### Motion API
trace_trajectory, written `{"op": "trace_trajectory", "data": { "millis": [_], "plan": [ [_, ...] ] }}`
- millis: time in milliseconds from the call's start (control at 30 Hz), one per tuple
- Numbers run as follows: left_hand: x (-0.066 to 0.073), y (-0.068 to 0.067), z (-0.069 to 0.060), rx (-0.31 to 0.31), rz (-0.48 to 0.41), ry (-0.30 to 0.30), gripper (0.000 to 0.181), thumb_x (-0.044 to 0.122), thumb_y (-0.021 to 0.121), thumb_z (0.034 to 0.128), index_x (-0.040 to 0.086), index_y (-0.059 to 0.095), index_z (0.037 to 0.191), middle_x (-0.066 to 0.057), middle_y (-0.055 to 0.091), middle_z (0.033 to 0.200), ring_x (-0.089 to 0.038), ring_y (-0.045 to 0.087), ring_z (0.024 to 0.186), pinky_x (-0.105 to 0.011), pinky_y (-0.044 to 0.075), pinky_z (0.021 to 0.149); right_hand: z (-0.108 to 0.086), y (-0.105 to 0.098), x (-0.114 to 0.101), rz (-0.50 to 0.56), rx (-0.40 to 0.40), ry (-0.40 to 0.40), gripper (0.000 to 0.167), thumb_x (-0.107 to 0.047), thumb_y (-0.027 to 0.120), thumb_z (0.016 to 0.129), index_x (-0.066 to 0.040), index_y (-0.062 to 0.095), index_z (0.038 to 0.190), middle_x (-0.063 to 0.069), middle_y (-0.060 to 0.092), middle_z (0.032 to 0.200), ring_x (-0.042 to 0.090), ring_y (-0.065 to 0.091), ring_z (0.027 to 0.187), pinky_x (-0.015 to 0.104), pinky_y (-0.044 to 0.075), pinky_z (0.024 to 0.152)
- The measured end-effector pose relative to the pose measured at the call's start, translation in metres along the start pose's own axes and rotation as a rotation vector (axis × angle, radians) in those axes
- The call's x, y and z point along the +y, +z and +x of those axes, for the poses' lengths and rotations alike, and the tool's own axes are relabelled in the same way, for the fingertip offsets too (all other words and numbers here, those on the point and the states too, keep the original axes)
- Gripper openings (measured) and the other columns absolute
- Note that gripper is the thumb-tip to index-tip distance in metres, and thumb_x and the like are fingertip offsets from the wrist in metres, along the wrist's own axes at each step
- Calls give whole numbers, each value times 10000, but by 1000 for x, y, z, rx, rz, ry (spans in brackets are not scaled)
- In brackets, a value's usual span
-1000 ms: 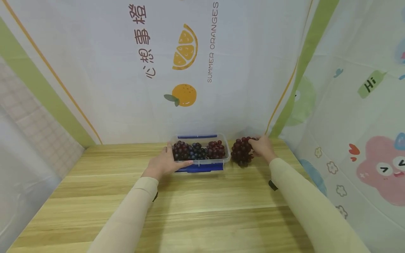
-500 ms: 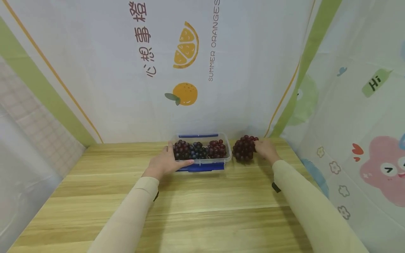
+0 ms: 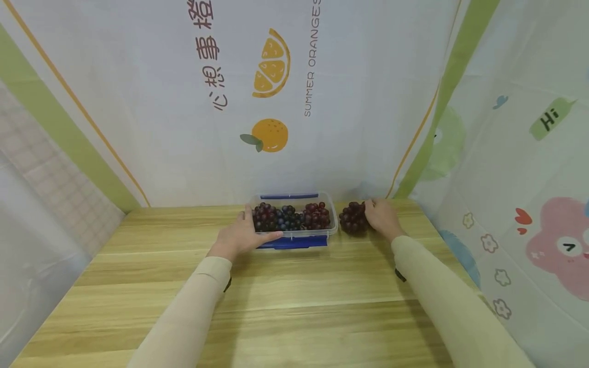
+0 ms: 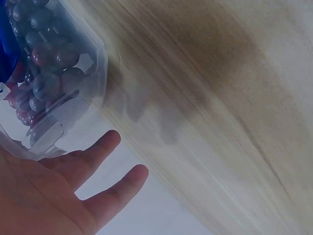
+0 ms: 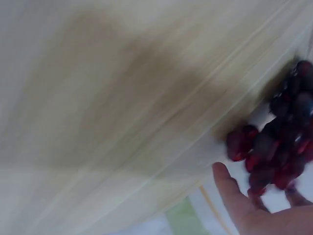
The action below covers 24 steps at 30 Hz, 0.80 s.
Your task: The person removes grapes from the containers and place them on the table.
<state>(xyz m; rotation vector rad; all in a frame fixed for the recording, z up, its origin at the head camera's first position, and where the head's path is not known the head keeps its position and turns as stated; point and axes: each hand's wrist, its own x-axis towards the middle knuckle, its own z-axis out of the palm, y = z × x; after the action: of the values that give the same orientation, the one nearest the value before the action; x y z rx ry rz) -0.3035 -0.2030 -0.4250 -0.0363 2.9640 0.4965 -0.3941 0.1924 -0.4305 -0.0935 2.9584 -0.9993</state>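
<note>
A clear plastic container [image 3: 333,225] with blue clips stands at the back of the table, holding bunches of dark red and blue-black grapes [image 3: 289,219]. My left hand [image 3: 239,236] rests against its left end, thumb along the front rim. In the left wrist view, two fingers [image 4: 120,188] stretch out straight past the container's corner. Just right of the container sits another bunch of dark red grapes [image 3: 353,219]. My right hand [image 3: 383,219] holds that bunch at its right side. In the right wrist view, fingertips meet the grapes; one finger [image 5: 227,183] extends apart from them.
The wooden table [image 3: 294,301] stretches toward me in front of the container. A printed white cloth [image 3: 184,168] hangs along the back edge, close behind the container. Another patterned cloth [image 3: 501,235] hangs along the right side.
The right-hand bunch has been shifted and turned, and now sits lower and more compact. My right hand drew back slightly, then came in over its upper right side. The left hand stayed on the container.
</note>
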Motion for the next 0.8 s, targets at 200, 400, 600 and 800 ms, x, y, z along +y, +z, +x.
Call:
{"op": "trace_trajectory", "data": {
  "millis": [200, 400, 600, 800],
  "plan": [
    [0, 1, 1, -1, -9, 0, 1541, 1097, 410, 686, 52, -73, 1711, -284, 199, 1754, -504, 617, 1342, -400, 561, 609, 0, 15, -17, -124, -77, 84, 1136, -792, 462, 985, 23, 110, 1694, 453, 50, 1693, 623, 186, 1569, 691, 308, 1251],
    [1, -1, -2, -12, -31, -2, 1527, 1083, 442, 694, 70, -71, 1715, -270, 168, 1766, -443, 729, 1139, -373, 529, 550, -3, 23, -27, -150, -137, 134, 1144, -622, 642, 968, -11, 12, 1700, 493, 83, 1629, 663, 410, 1427, 698, 438, 1148],
    [1, -1, -3, -13, -37, -5, 1515, 1074, 454, 704, 80, -80, 1715, -267, 163, 1768, -378, 764, 982, -361, 517, 527, -2, 22, -26, -109, -170, 77, 1086, -432, 690, 931, -25, 43, 1701, 503, 202, 1603, 627, 407, 1449, 677, 435, 1165],
    [1, -2, -4, -13, -33, -7, 1519, 1072, 459, 703, 69, -68, 1714, -267, 179, 1765, -403, 753, 1050, -356, 514, 530, -1, 10, -26, -137, -292, 86, 1114, -368, 700, 871, -38, 34, 1701, 458, 332, 1551, 479, 529, 1219, 543, 559, 948]
  ]
}}
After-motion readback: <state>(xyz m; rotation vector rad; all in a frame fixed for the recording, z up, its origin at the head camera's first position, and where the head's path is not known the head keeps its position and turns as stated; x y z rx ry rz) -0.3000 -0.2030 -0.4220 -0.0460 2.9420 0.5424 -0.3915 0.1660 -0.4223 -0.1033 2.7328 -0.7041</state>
